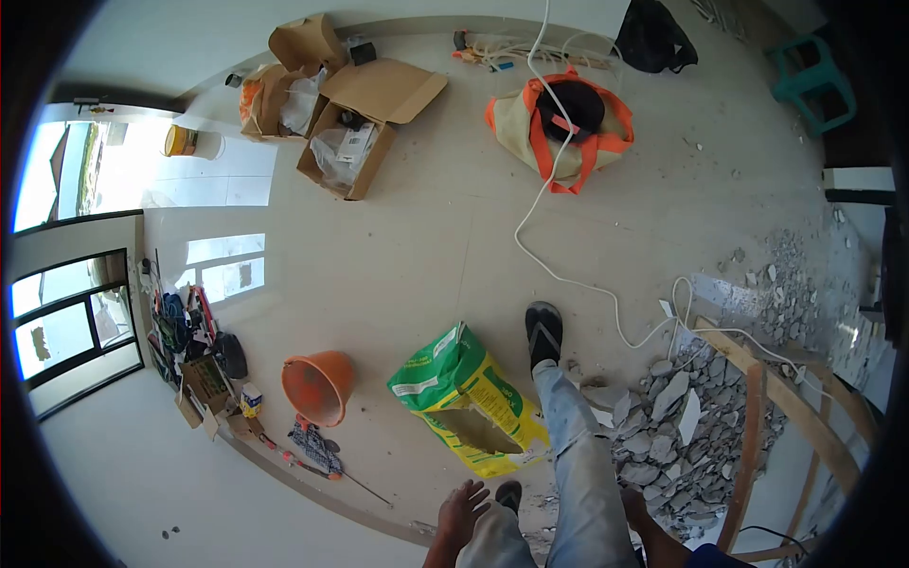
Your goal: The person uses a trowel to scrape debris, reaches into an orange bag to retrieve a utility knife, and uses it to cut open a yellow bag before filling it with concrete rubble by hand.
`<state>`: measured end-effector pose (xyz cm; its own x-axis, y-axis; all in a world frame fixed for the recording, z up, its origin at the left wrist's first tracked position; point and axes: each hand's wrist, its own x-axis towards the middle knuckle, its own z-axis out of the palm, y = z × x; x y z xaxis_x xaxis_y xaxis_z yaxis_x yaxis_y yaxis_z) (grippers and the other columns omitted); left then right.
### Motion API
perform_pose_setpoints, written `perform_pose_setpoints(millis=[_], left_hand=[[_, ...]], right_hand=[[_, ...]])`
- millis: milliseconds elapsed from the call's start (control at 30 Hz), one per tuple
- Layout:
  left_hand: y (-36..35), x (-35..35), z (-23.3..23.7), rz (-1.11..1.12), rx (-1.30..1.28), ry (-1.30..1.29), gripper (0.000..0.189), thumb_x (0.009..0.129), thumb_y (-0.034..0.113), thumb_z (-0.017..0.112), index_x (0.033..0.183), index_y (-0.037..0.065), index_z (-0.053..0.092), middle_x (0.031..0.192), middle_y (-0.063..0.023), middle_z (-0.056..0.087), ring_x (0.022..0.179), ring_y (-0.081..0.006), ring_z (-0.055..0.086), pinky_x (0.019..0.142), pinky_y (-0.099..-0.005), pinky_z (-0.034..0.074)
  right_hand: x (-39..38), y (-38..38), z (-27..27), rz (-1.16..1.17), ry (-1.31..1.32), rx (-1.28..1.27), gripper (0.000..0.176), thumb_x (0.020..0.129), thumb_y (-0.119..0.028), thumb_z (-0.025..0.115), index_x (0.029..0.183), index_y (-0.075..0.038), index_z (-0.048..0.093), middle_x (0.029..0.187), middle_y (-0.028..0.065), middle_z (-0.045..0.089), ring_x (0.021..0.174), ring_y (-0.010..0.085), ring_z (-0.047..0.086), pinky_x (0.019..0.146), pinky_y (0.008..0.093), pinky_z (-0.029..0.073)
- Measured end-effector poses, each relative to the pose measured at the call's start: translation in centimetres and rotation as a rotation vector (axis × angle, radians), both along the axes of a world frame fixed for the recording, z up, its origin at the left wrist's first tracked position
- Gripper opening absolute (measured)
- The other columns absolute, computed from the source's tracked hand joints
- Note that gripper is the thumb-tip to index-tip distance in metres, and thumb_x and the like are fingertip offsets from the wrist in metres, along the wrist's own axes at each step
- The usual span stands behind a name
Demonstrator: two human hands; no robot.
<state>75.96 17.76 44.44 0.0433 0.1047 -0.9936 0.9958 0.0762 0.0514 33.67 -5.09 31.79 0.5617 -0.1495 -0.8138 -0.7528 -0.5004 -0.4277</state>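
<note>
My left hand (463,512) is low in the view, beside my knee, with its fingers apart and nothing in it. On the other side of my legs, my right hand (636,509) shows only in part next to my jeans; its fingers are hidden. A green and yellow bag (502,402), torn open with grey material inside, lies on the floor just beyond my left hand. Grey rubble (663,426) is heaped beside my right leg. An orange bucket (319,387) lies tilted left of the bag.
A white cable (568,280) runs across the floor to a wooden frame (753,435) at the right. Farther off are cardboard boxes (365,175), an orange-trimmed tote bag (516,123), a black bag (653,38) and a green stool (816,85). Tools (180,327) lie along the left wall.
</note>
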Motion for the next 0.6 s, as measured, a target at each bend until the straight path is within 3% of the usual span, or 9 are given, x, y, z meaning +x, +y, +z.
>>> perform_pose_setpoints(millis=[33, 100, 167, 267, 333, 400, 500, 567, 600], left_hand=[[-3.5, 2.9, 0.5, -0.093, -0.014, -0.021, 0.057, 0.099, 0.030, 0.065, 0.141, -0.005, 0.048, 0.148, -0.0245, 0.048, 0.137, -0.0322, 0.049, 0.107, -0.0426, 0.046], [-8.1, 7.2, 2.6, -0.639, -0.039, -0.209, 0.058, 0.098, 0.029, 0.065, 0.142, -0.005, 0.049, 0.147, -0.0245, 0.050, 0.136, -0.0323, 0.050, 0.107, -0.0439, 0.045], [-10.5, 11.2, 4.6, -1.047, -0.049, -0.447, 0.058, 0.097, 0.029, 0.066, 0.140, -0.006, 0.051, 0.142, -0.0243, 0.055, 0.132, -0.0323, 0.054, 0.108, -0.0444, 0.045], [-10.5, 15.8, 5.5, -0.816, 0.099, -0.510, 0.049, 0.098, 0.024, 0.065, 0.135, -0.007, 0.055, 0.131, -0.0211, 0.062, 0.123, -0.0284, 0.060, 0.106, -0.0390, 0.046], [-10.2, 18.8, 5.3, -0.646, 0.231, -0.446, 0.044, 0.099, 0.025, 0.064, 0.130, -0.005, 0.059, 0.120, -0.0135, 0.066, 0.110, -0.0188, 0.062, 0.091, -0.0335, 0.050], [-10.4, 21.5, 4.0, -0.585, 0.323, -0.410, 0.045, 0.099, 0.031, 0.064, 0.128, -0.003, 0.060, 0.119, -0.0121, 0.065, 0.107, -0.0186, 0.062, 0.086, -0.0331, 0.049], [-14.0, 24.7, 1.2, -0.449, 0.326, -0.424, 0.048, 0.098, 0.037, 0.065, 0.127, -0.001, 0.060, 0.115, -0.0088, 0.065, 0.106, -0.0189, 0.062, 0.086, -0.0344, 0.049], [-18.7, 27.0, -1.4, -0.514, 0.217, -0.413, 0.049, 0.099, 0.037, 0.062, 0.131, 0.000, 0.056, 0.120, -0.0120, 0.064, 0.110, -0.0222, 0.062, 0.089, -0.0374, 0.050], [-21.6, 28.1, -3.1, -0.543, 0.163, -0.407, 0.050, 0.099, 0.037, 0.061, 0.133, 0.000, 0.054, 0.122, -0.0136, 0.064, 0.112, -0.0239, 0.062, 0.091, -0.0389, 0.050]], right_hand=[[8.5, -4.5, 4.0, -0.431, 0.267, 0.204, 0.021, 0.089, -0.025, 0.065, 0.093, -0.005, 0.068, 0.078, 0.0103, 0.064, 0.072, 0.0238, 0.069, 0.058, 0.0392, 0.054], [16.2, -10.2, 4.9, -1.239, 0.535, 0.234, 0.026, 0.093, -0.029, 0.065, 0.101, -0.005, 0.069, 0.086, 0.0045, 0.066, 0.072, 0.0152, 0.067, 0.057, 0.0318, 0.052], [20.3, -14.6, 4.8, -1.136, 0.320, 0.145, 0.030, 0.096, -0.034, 0.061, 0.105, -0.005, 0.064, 0.091, 0.0037, 0.065, 0.078, 0.0171, 0.070, 0.055, 0.0298, 0.051], [27.7, -20.2, 6.9, -1.092, 0.191, 0.127, 0.035, 0.096, -0.035, 0.063, 0.112, -0.005, 0.066, 0.090, 0.0025, 0.066, 0.076, 0.0117, 0.067, 0.056, 0.0280, 0.049], [30.4, -22.5, 6.5, -1.038, 0.137, 0.104, 0.033, 0.095, -0.032, 0.064, 0.112, -0.003, 0.068, 0.090, 0.0027, 0.067, 0.077, 0.0107, 0.066, 0.059, 0.0284, 0.050], [33.1, -24.3, 5.5, -0.925, 0.036, 0.035, 0.031, 0.095, -0.029, 0.066, 0.110, -0.002, 0.069, 0.090, 0.0032, 0.068, 0.079, 0.0105, 0.066, 0.063, 0.0293, 0.050], [36.0, -26.5, 2.3, -0.897, -0.108, -0.081, 0.030, 0.093, -0.027, 0.068, 0.108, 0.000, 0.069, 0.091, 0.0067, 0.070, 0.083, 0.0137, 0.067, 0.071, 0.0315, 0.053], [40.9, -28.8, 1.4, -0.916, -0.196, -0.167, 0.033, 0.092, -0.027, 0.066, 0.107, 0.002, 0.069, 0.097, 0.0172, 0.070, 0.091, 0.0289, 0.068, 0.082, 0.0394, 0.054], [43.1, -30.2, 0.1, -0.913, -0.234, -0.189, 0.031, 0.092, -0.025, 0.067, 0.108, 0.002, 0.068, 0.099, 0.0174, 0.069, 0.091, 0.0300, 0.069, 0.083, 0.0397, 0.054]])
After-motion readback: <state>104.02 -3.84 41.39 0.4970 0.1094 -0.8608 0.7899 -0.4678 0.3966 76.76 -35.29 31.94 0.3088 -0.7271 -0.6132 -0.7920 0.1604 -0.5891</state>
